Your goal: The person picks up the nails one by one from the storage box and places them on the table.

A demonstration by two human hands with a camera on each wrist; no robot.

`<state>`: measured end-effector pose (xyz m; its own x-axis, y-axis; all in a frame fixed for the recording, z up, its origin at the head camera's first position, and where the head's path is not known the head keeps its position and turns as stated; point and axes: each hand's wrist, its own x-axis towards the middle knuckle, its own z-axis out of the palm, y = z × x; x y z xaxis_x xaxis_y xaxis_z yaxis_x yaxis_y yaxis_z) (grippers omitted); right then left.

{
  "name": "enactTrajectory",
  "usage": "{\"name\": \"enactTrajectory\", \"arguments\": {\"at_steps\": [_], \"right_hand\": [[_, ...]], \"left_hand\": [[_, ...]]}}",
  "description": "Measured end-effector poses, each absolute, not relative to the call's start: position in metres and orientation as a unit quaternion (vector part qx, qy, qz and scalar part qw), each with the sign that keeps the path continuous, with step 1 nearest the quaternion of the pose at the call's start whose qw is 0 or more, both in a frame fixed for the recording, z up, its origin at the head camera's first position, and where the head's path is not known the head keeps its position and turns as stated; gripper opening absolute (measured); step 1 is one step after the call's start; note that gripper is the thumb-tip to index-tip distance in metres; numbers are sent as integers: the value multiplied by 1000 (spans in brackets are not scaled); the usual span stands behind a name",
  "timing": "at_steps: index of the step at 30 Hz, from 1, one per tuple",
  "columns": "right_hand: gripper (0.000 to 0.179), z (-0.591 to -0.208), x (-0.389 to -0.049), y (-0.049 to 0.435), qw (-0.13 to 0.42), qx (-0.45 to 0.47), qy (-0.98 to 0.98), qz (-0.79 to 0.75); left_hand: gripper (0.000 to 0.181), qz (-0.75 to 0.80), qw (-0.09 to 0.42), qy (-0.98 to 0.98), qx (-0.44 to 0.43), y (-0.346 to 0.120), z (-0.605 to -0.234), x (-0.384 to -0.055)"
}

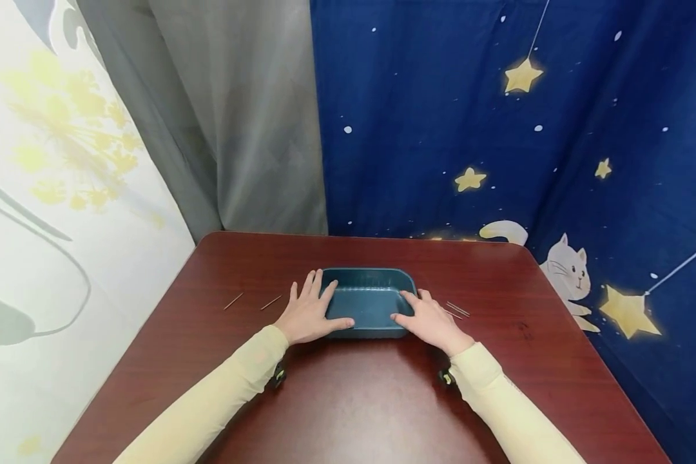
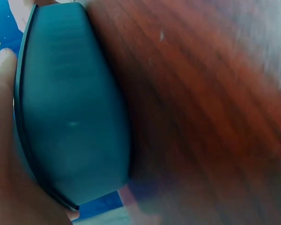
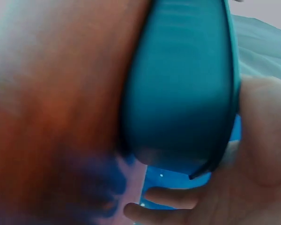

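A dark teal rectangular tub (image 1: 367, 308) with rounded corners sits upright on the table, its inside bare in the head view. Over its left end spreads my left hand (image 1: 306, 316), fingers straight and thumb across the near rim. My right hand (image 1: 434, 324) lies at the right end, its thumb and a finger reaching over the rim. In the left wrist view, the left thumb (image 2: 5, 70) is at the rim beside the tub's smooth outer wall (image 2: 75, 108). The right wrist view shows the right hand (image 3: 253, 164) with extended fingers, its palm side against the rim.
On the reddish-brown table (image 1: 348, 399), a thin stick (image 1: 234, 301) and another thin stick (image 1: 270, 302) lie left of the tub. Some more thin sticks (image 1: 458, 309) lie beside the right hand. Behind the table hang a grey curtain (image 1: 261, 129) and a blue starry curtain (image 1: 417, 116).
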<state>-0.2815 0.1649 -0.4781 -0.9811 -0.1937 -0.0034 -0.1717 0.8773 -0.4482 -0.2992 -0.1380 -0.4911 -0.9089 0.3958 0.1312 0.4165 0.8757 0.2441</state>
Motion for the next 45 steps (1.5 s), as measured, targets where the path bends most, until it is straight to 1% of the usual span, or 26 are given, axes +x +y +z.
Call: {"name": "enactTrajectory", "arguments": {"at_steps": [3, 8, 10, 14, 18, 28, 33, 39, 43, 45], "right_hand": [[78, -472, -289, 167, 41, -105, 971, -211], [88, -464, -303, 163, 52, -110, 979, -161], [88, -464, -307, 160, 57, -104, 983, -137], [81, -468, -312, 157, 70, -89, 988, -102], [71, -469, -313, 155, 70, -84, 989, -95], [59, -464, -318, 153, 31, -85, 990, -111], [55, -463, -318, 154, 32, -80, 990, -112], [51, -461, -311, 155, 41, -90, 988, -118], [47, -459, -310, 153, 41, -95, 987, -120], [46, -458, -310, 152, 43, -97, 987, -123]], "left_hand": [[121, -128, 30, -969, -211, -136, -491, -301], [126, -129, 9, -969, -210, -134, -490, -301], [125, -132, 1, -968, -214, -134, -489, -300], [124, -149, -18, -963, -224, -135, -487, -297], [125, -147, -33, -962, -226, -137, -485, -296], [126, -139, -15, -963, -230, -139, -473, -300], [128, -136, -18, -964, -228, -138, -470, -302], [128, -135, -33, -965, -221, -138, -474, -304], [123, -144, -38, -964, -221, -140, -473, -304], [114, -158, -41, -961, -222, -141, -470, -303]]}}
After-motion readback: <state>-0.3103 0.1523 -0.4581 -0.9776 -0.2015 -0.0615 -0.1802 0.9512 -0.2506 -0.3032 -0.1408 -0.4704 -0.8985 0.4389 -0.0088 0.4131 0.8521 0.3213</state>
